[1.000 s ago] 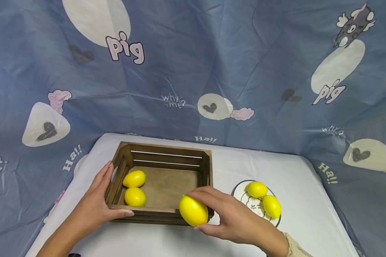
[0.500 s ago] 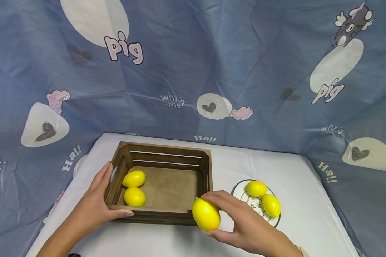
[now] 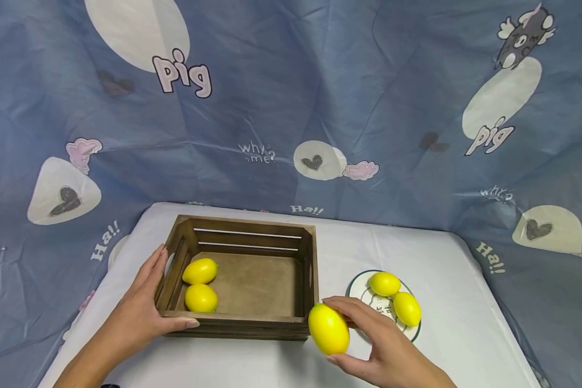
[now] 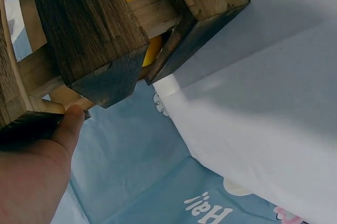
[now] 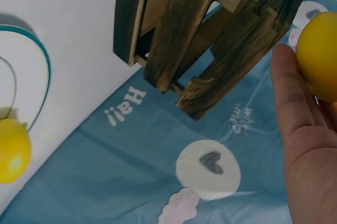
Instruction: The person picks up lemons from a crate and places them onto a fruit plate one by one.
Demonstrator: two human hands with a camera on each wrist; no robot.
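My right hand (image 3: pixel 378 337) pinches a yellow lemon (image 3: pixel 328 328) between thumb and fingers, just off the front right corner of a brown slatted wooden crate (image 3: pixel 252 320). In the right wrist view the held lemon (image 5: pixel 321 55) is partly cut off at the edge. At the crate's left front corner, my left hand (image 3: pixel 138 310) grips the wood, thumb along the front wall and fingers at the left side. The left wrist view has the thumb (image 4: pixel 68 129) against a slat. Two more lemons, one behind (image 3: pixel 200 271) and one in front (image 3: pixel 201 298), lie inside the crate's left end.
Right of the crate, a white plate (image 3: pixel 361 285) with a dark green rim carries two lemons, a farther one (image 3: pixel 385 284) and a nearer one (image 3: pixel 407 309). Everything stands on a white-covered table (image 3: pixel 446 280). A blue printed cloth (image 3: pixel 252 108) hangs behind and at the sides.
My right hand has moved to the right with the lemon, from over the crate's front edge to beyond its front right corner. The left hand keeps its place on the crate.
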